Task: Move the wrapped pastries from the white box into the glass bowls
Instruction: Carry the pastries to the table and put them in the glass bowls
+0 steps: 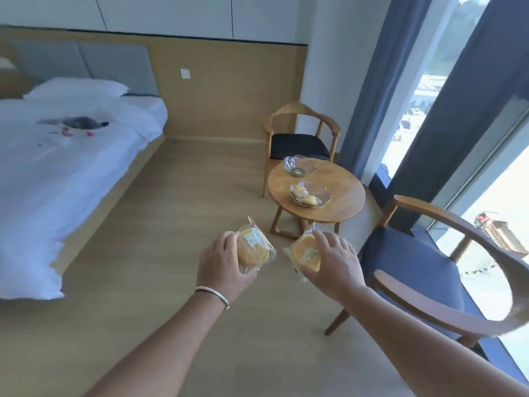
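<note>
Left hand [221, 262] grasps one wrapped pastry [253, 247]; right hand [333, 262] grasps another wrapped pastry [306, 252], both short of the round table [343, 202].

No text can be read anywhere. The wrapped pastry [253, 247] gripped in the left hand [224, 263] carries a small pale label on its wrapper just beyond the fingertips, and the wrapped pastry [306, 252] under the right hand [333, 263] bears a similar label near the thumb; the print on both is too blurred to make out.
</note>
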